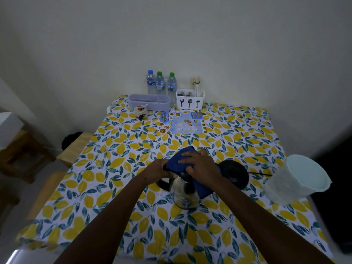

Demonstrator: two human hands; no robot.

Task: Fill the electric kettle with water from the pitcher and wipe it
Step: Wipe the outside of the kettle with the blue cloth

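A steel electric kettle (183,195) with a black handle stands on the lemon-print tablecloth near the table's middle. A blue cloth (181,161) lies over its lid and hangs down its right side. My right hand (198,162) presses flat on the cloth on top of the kettle. My left hand (163,169) grips the kettle's handle at the left, partly hidden by the cloth. The black kettle base (236,172) with its cord sits just right of the kettle. A pale lidded pitcher (297,180) stands at the table's right edge.
At the back stand three water bottles (161,83), a grey box (149,101), a white cutlery holder (190,99), a small jar (141,111) and a menu card (182,122). Wooden stools (76,147) sit left of the table. The wall is right behind.
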